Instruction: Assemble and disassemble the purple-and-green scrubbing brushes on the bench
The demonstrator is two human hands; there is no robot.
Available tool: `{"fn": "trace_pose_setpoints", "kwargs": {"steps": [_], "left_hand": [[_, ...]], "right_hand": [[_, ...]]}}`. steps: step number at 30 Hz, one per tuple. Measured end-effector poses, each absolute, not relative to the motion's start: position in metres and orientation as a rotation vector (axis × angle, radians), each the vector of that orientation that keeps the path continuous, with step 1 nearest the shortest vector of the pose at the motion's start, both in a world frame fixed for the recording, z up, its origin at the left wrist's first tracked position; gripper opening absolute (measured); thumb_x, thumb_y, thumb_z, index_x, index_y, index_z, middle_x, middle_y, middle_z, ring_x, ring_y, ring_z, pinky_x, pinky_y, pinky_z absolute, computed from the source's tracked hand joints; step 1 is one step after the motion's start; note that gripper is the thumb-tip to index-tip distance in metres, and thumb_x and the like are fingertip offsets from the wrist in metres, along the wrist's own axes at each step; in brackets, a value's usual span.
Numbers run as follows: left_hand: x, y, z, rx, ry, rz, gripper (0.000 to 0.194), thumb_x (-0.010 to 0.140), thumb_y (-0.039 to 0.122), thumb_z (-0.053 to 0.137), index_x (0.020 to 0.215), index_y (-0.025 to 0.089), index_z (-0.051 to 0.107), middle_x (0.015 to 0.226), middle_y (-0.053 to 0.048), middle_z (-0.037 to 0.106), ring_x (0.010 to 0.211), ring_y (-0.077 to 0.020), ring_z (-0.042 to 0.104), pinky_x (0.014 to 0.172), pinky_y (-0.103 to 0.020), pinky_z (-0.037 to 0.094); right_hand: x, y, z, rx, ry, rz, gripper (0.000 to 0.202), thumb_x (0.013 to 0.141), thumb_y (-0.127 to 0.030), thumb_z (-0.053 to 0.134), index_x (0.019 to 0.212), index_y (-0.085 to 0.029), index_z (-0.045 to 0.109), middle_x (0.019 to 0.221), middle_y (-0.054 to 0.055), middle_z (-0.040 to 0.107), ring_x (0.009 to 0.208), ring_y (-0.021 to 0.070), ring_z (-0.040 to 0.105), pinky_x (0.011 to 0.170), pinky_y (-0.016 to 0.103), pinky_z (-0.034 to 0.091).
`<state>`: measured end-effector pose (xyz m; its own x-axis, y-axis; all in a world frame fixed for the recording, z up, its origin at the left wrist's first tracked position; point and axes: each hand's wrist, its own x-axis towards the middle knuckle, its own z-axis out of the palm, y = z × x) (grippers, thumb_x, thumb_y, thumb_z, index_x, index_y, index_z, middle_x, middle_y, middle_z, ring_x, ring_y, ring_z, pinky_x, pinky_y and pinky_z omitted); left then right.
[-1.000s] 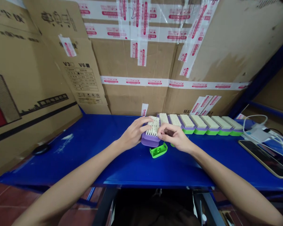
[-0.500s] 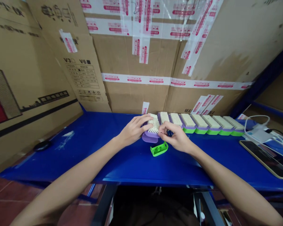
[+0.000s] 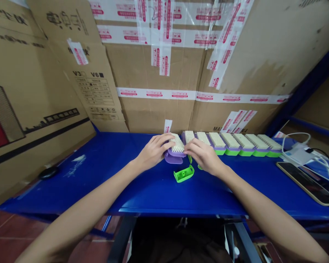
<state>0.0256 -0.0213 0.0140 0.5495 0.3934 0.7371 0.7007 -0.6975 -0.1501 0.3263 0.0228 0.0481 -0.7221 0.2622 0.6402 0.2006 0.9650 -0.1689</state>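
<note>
My left hand [image 3: 153, 151] grips a purple brush [image 3: 175, 153] with cream bristles facing up, at the middle of the blue table [image 3: 112, 175]. My right hand [image 3: 204, 156] touches that brush's right end, fingers closed over it; a bit of green shows under the palm. A loose green brush part [image 3: 184, 174] lies just in front of both hands. To the right runs a row of brushes [image 3: 235, 144] with purple and green bases, bristles up, along the cardboard wall.
Taped cardboard boxes [image 3: 167, 73] stand behind and left of the table. A phone [image 3: 307, 184], a white charger and cables [image 3: 304, 153] lie at the right. A dark small object [image 3: 47, 172] sits at the left edge.
Both hands and the purple brush have shifted slightly toward the row of brushes. My right hand has flattened over the brush's right end.
</note>
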Motion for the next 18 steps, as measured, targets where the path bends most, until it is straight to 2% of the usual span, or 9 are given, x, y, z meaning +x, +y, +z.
{"fn": "trace_pose_setpoints", "kwargs": {"steps": [4,7,14,18], "left_hand": [[0.026,-0.022,0.013,-2.412,-0.900,-0.998,0.060,0.109,0.014,0.067,0.162,0.031,0.044,0.163,-0.016,0.064,0.157,-0.0336,0.060,0.118,-0.059,0.056],[0.026,-0.022,0.014,-2.413,-0.913,-1.021,0.061,0.109,0.015,0.069,0.162,0.030,0.045,0.162,-0.017,0.064,0.156,-0.0332,0.061,0.118,-0.058,0.056],[0.027,-0.023,0.012,-2.404,-0.961,-1.053,0.060,0.107,0.012,0.068,0.160,0.030,0.045,0.162,-0.016,0.065,0.154,-0.0316,0.062,0.114,-0.054,0.055],[0.026,-0.022,0.011,-2.351,-0.986,-0.991,0.060,0.107,0.013,0.068,0.159,0.031,0.046,0.163,-0.015,0.065,0.154,-0.0329,0.062,0.113,-0.054,0.054]], "right_hand": [[0.327,0.024,0.048,-0.351,-2.429,-0.038,0.027,0.123,-0.035,0.049,0.115,-0.024,0.072,0.109,0.011,0.072,0.098,0.0262,0.067,0.087,0.040,0.055],[0.327,0.024,0.047,-0.351,-2.399,-0.031,0.026,0.123,-0.035,0.050,0.114,-0.024,0.072,0.107,0.010,0.073,0.098,0.0262,0.068,0.087,0.040,0.055],[0.321,0.023,0.039,-0.357,-2.231,0.261,0.016,0.118,-0.030,0.062,0.105,-0.025,0.071,0.097,0.005,0.071,0.090,0.0228,0.067,0.082,0.038,0.052],[0.315,0.022,0.037,-0.457,-2.127,0.564,0.017,0.112,-0.034,0.070,0.097,-0.025,0.070,0.088,0.001,0.068,0.079,0.0200,0.063,0.074,0.036,0.049]]}}
